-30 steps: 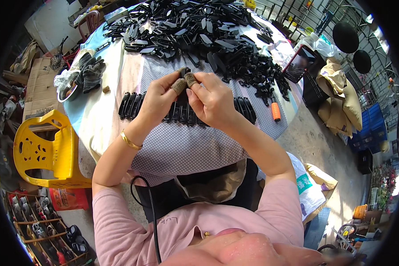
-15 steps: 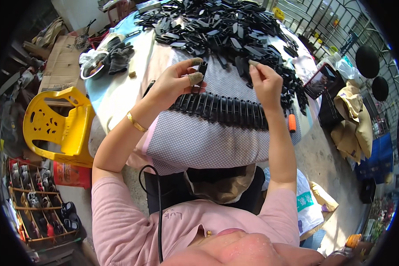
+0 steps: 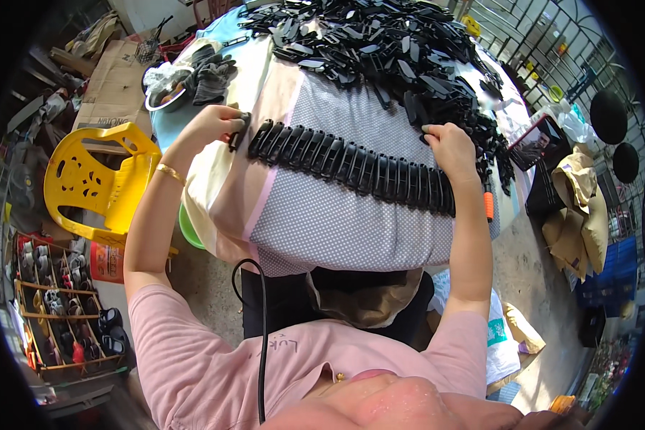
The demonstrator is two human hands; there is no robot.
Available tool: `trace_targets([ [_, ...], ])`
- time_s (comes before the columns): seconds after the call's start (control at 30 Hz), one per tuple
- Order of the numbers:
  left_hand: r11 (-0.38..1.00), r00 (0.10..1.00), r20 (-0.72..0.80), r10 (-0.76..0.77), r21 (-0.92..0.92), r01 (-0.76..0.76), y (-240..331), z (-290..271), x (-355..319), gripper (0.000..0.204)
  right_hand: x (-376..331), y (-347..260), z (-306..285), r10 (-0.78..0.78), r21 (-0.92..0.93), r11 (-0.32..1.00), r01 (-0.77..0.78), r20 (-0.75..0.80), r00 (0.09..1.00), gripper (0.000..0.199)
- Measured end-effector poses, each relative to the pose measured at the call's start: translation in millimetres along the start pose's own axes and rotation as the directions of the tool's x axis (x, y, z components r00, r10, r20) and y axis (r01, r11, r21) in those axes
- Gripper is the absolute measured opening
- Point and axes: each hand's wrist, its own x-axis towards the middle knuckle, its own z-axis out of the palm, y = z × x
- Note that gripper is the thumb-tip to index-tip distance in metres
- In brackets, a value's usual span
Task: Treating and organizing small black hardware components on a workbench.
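My left hand pinches a dark, slim plastic clip just past the left end of a row of black clips. The row's pieces look like hair clips, stand side by side and slant across a dotted cloth. Small covers sit on fingertips of that hand. My right hand is closed above the row's right end, fingertips together at the edge of a big heap of loose black parts. What those fingertips hold, if anything, cannot be made out.
An orange-handled tool lies by my right wrist. On the right a phone stands propped. Grey gloves and a white bowl are at the table's far left, beyond a yellow chair. A black cable hangs before me.
My left hand has moved left and toward me, from above the row to its left end, uncovering more of the row. The right hand remains beside the heap, fingers still pinched. The view has shifted slightly.
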Motion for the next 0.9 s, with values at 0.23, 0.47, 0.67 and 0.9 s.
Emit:
trace_targets([
  [0.23, 0.992, 0.996, 0.023, 0.088, 0.091, -0.090, 12.8, 17.4, -3.2, 0.027, -2.0, -5.4, 3.0, -0.029, -0.100, 0.995, 0.031, 0.030, 0.999, 0.017],
  [0.47, 0.976, 0.995, -0.055, 0.087, 0.203, -0.074, 11.4, 23.0, 2.1, 0.029, -2.1, -11.4, 1.8, -0.065, 0.005, 0.998, 0.066, -0.006, 0.998, 0.013],
  [0.67, 0.744, 0.945, -0.073, 0.318, 0.637, -0.201, 51.2, 25.9, 32.5, 0.032, -1.1, -9.5, 1.5, -0.081, 0.224, 0.965, 0.136, -0.241, 0.967, 0.018],
  [0.9, 0.290, 0.679, 0.111, 0.725, 0.845, -0.449, 107.4, 104.2, 110.4, 0.032, -2.2, -14.8, -3.7, -0.096, 0.346, 0.911, 0.224, -0.352, 0.931, 0.016],
])
